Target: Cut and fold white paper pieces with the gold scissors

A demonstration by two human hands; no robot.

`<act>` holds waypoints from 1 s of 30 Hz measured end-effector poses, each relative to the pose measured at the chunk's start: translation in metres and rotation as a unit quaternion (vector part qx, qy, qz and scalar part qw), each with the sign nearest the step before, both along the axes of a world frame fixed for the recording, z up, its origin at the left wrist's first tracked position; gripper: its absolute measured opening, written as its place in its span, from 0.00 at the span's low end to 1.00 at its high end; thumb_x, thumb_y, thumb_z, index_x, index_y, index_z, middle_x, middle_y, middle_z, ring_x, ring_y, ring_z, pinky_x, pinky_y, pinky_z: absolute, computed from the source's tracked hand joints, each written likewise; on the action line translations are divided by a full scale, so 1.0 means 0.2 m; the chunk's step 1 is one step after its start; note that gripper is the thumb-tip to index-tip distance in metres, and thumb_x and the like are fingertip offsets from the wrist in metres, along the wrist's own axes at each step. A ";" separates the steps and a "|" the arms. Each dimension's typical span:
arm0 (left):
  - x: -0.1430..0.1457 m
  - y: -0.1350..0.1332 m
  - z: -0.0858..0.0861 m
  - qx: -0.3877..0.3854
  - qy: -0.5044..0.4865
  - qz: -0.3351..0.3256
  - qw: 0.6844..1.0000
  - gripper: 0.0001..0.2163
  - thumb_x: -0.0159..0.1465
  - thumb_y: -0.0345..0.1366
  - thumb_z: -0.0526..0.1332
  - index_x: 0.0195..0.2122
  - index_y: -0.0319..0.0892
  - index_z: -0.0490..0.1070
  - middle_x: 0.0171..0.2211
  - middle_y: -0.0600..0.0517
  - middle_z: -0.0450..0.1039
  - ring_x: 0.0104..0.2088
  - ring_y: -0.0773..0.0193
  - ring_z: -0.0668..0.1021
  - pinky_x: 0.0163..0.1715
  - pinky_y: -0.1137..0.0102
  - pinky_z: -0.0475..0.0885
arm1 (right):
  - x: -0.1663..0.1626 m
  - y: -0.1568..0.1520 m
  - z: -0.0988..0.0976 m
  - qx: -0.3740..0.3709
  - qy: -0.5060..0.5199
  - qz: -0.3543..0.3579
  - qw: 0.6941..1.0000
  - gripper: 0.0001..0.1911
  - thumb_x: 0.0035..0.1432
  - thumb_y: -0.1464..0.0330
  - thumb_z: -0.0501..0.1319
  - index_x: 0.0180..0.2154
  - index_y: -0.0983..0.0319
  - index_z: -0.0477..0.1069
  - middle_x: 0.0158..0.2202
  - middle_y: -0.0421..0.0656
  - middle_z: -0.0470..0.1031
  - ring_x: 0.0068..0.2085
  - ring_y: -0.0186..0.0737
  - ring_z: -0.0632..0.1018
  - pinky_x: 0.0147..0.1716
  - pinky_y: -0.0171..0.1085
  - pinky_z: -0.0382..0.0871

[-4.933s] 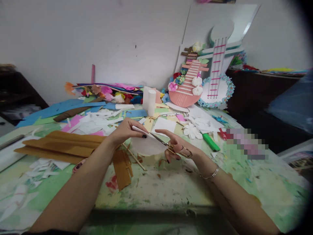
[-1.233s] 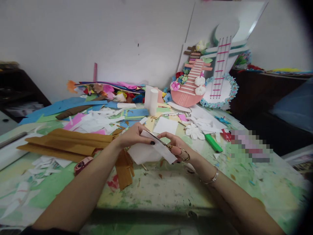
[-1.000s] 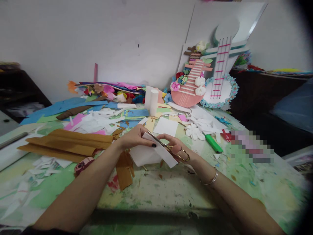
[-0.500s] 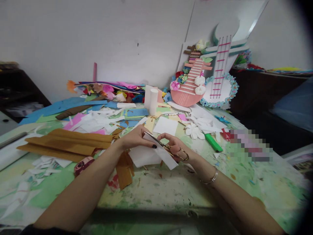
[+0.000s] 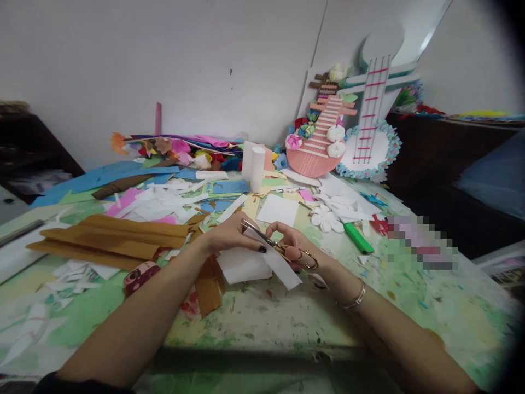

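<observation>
White paper, silver-and-gold scissors — a tabletop blotched green and cream.

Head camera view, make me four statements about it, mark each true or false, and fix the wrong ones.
1. The right hand holds scissors. True.
2. The left hand holds brown paper. False: the left hand holds a white paper sheet.
3. The salmon lute-shaped model stands left of the white lute-shaped model. True.
4. The flat white flower lies under the left hand. False: the flat white flower lies beyond the right hand.
</observation>
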State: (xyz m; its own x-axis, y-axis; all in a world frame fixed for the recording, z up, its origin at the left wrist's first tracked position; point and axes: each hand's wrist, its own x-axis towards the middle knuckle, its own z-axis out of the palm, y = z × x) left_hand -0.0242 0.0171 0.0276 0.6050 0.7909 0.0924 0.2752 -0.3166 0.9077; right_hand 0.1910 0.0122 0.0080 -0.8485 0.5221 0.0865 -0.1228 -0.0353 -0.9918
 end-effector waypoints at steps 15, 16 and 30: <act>0.01 -0.02 0.01 -0.048 -0.028 0.013 0.998 0.07 0.47 0.34 0.69 0.26 0.36 0.79 0.19 0.52 0.73 0.20 0.70 0.69 0.20 0.76 0.64 | 0.01 0.00 0.01 -0.004 -0.012 -0.009 1.000 0.32 0.45 0.48 0.65 0.43 0.58 0.55 0.15 0.29 0.63 0.12 0.23 0.57 0.10 0.23 0.48; 0.02 -0.02 0.01 -0.056 -0.029 0.011 0.998 0.08 0.47 0.34 0.69 0.28 0.37 0.79 0.20 0.52 0.74 0.20 0.70 0.70 0.21 0.75 0.66 | 0.01 0.00 0.02 0.003 -0.014 -0.011 1.000 0.32 0.45 0.48 0.64 0.44 0.59 0.55 0.15 0.30 0.65 0.11 0.24 0.57 0.09 0.23 0.48; -0.17 0.02 0.01 -0.153 -0.283 0.186 0.928 0.16 0.35 0.40 0.74 0.16 0.37 0.70 0.13 0.54 0.69 0.13 0.72 0.68 0.12 0.79 0.61 | 0.36 0.22 0.20 0.163 -0.334 -0.136 0.918 0.19 0.47 0.61 0.64 0.39 0.65 0.69 0.17 0.36 0.68 0.15 0.27 0.63 0.12 0.27 0.51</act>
